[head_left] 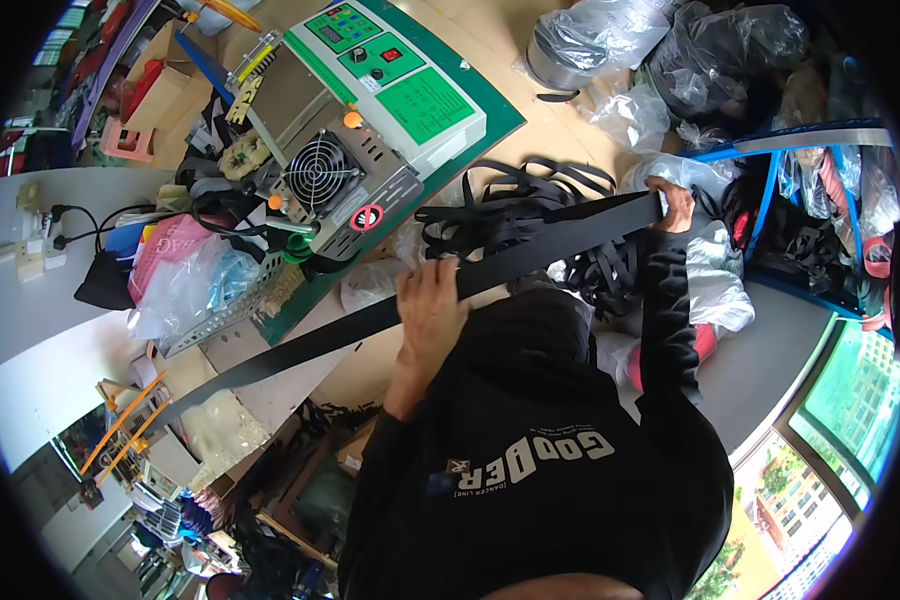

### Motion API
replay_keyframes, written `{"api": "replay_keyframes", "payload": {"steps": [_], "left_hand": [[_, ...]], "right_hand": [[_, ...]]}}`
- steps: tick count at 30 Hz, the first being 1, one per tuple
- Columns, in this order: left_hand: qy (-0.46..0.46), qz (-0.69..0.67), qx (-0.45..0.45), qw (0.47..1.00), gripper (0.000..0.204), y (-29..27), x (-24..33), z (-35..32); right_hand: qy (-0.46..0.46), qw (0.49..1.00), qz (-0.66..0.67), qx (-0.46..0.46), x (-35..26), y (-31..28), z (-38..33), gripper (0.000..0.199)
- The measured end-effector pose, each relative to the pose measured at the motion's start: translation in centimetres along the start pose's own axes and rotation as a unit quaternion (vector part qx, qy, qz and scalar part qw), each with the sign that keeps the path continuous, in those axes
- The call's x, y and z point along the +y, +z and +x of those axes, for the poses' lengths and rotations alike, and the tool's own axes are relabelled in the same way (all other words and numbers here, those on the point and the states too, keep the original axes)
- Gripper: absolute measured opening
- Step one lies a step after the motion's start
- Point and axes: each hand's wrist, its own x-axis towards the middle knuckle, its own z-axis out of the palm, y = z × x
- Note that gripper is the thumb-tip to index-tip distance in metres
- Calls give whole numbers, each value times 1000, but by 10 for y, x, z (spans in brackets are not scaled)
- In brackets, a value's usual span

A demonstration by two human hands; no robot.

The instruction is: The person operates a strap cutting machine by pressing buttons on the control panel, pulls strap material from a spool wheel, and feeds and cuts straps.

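A long, wide black webbing strap (560, 240) stretches diagonally from the lower left up to the right. My right hand (673, 206) is closed around its upper right end, with the arm held out. Partway along, my left hand (430, 312) grips the strap at its near edge; the fingertips show at the strap and the thumb is hard to make out. Beyond the strap, a heap of narrower black straps (530, 190) lies in loose loops on the floor. To the left of the heap, a white and green strap-cutting machine (460, 130) with a round fan (320, 170) stands on a green-topped table (505, 112).
Clear plastic bags with dark contents (725, 60) sit at the far right. A blue-framed rack (760, 215) stands right of my right hand. Pink and clear bags (175, 265) crowd the machine's left side. A window (830, 430) is at lower right.
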Motion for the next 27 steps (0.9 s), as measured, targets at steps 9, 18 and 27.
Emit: {"api": "replay_keyframes", "payload": {"steps": [9, 18, 27], "left_hand": [[-91, 100, -48, 990, 58, -31, -31, -32], [17, 1, -96, 995, 47, 24, 3, -19], [47, -82, -79, 992, 46, 44, 8, 3]], "right_hand": [[149, 980, 60, 115, 174, -32, -38, 20], [154, 978, -85, 110, 164, -63, -23, 12], [117, 982, -70, 127, 133, -64, -29, 13]]}}
